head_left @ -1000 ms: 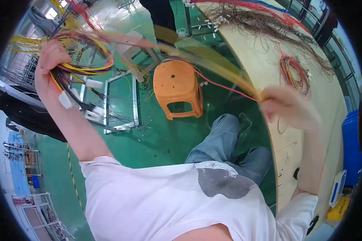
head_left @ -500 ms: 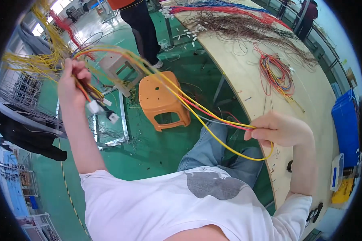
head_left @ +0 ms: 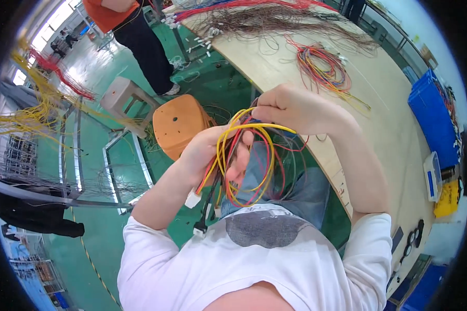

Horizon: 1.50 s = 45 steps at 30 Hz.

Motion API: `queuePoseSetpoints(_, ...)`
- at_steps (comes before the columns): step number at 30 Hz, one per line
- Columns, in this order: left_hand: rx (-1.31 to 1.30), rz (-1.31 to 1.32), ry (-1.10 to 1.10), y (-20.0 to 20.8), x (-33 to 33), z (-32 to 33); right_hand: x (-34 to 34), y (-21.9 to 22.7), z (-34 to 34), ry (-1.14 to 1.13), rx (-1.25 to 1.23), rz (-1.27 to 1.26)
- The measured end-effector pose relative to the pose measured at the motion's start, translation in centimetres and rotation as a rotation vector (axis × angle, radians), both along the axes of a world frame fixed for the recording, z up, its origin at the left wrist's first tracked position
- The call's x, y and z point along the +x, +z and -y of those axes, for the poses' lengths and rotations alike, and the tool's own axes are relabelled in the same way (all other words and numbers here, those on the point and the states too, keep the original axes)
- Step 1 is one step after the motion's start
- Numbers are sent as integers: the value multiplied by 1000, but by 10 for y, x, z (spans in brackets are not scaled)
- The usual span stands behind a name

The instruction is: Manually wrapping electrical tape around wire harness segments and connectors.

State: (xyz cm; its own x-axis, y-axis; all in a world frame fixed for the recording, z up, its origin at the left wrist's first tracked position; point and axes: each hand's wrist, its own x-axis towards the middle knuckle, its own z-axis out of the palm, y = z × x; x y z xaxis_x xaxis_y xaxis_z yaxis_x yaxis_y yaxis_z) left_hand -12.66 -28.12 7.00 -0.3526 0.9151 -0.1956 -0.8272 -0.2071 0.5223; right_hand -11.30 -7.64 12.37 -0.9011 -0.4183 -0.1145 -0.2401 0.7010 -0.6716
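A wiring harness (head_left: 269,179) of yellow, red, black and grey wires hangs in loose loops above my lap. My left hand (head_left: 215,150) is wrapped round the bundle, its fingers passing through the loops. Below that hand dangle a white plug connector (head_left: 193,200) and a black-sleeved lead ending in a small connector (head_left: 200,228). My right hand (head_left: 280,109) pinches wires at the top of the loops, close to the left hand. A yellow wire end sticks out to the right under it. The right fingertips partly hide the wires they grip.
On the wooden table (head_left: 368,150) at right lie another coiled harness (head_left: 324,67) and piles of loose wires (head_left: 275,26). Blue bins (head_left: 433,119) stand beyond. An orange stool (head_left: 179,124) and grey stool (head_left: 127,101) are ahead; yellow wires (head_left: 31,111) hang at left. Another person (head_left: 140,46) stands behind.
My hands were far apart with the harness stretched between them. Now they are close together, and the wires are gathered into loops at the left hand. The view has shifted.
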Motion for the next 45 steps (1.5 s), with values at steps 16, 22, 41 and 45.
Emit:
queuePoseSetpoints(16,151,-132,-246,20,38,27,5,-31,-8,165,-408,168)
queuePoseSetpoints(22,437,-132,216,20,-6,85,33,-60,-106,-187,-480,295)
queuePoseSetpoints(41,-251,-180,35,-11,-27,16,-15,-58,0,-163,-313,188)
queuePoseSetpoints(45,-255,-383,55,-5,-18,22,4,-59,-48,10,-518,362)
